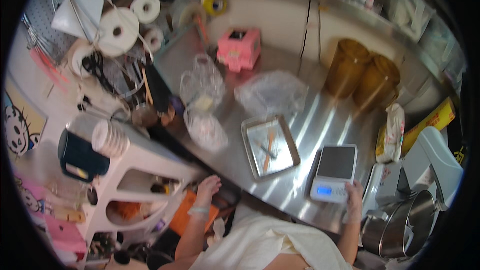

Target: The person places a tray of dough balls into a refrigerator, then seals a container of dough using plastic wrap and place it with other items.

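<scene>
A white digital kitchen scale [325, 185] with a dark square platform and a lit blue display lies on the stainless steel worktop [258, 195]. My right hand [353, 195], in a clear glove, touches the scale's lower right corner beside its buttons. Whether those fingers grip its edge or just rest there is unclear. My left hand [208, 190], also gloved, hovers off the worktop's front edge near a white shelf unit, holding nothing. Left of the scale lies a shallow metal baking tray [244, 135], with a brown-handled tool [268, 155] and a slim grey tool [265, 149] inside.
Clear plastic bags [272, 92] and a pink box [240, 48] lie farther back. Two amber canisters [347, 69] stand at back right. A stand mixer [431, 165] with a steel bowl [380, 232] crowds the right side. The white shelf unit [146, 157] holds stacked cups [110, 138].
</scene>
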Action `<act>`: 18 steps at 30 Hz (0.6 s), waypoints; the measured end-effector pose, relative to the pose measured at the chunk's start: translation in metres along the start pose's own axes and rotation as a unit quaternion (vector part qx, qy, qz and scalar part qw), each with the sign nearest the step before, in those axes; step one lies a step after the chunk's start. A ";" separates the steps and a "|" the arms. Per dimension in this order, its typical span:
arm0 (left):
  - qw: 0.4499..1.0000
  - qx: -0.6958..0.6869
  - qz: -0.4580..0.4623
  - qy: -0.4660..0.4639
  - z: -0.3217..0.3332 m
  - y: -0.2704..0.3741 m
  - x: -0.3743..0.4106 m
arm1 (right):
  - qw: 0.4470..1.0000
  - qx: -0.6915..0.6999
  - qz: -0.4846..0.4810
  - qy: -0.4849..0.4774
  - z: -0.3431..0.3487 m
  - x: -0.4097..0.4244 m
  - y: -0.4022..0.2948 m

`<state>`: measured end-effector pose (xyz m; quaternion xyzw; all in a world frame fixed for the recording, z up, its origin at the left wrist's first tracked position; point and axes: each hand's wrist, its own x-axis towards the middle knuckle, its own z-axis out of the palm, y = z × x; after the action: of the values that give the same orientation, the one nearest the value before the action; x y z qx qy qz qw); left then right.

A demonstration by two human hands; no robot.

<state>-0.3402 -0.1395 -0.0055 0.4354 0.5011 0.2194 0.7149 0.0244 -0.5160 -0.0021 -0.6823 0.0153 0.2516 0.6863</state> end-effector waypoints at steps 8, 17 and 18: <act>0.988 -0.064 0.127 -0.062 -0.003 0.103 0.097 | 0.980 0.067 -0.176 -0.058 0.156 -0.036 -0.205; 0.986 -0.103 0.101 -0.083 -0.029 0.143 0.149 | 0.925 -0.022 -0.315 -0.210 0.426 -0.006 -0.473; 0.986 -0.107 0.103 -0.080 -0.034 0.145 0.150 | 0.911 -0.001 -0.321 -0.258 0.452 0.011 -0.494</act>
<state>-0.2929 0.0627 0.0337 0.4220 0.3688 0.3086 0.7685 0.0693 -0.0570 0.4835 -0.5620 -0.3826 0.1851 0.7096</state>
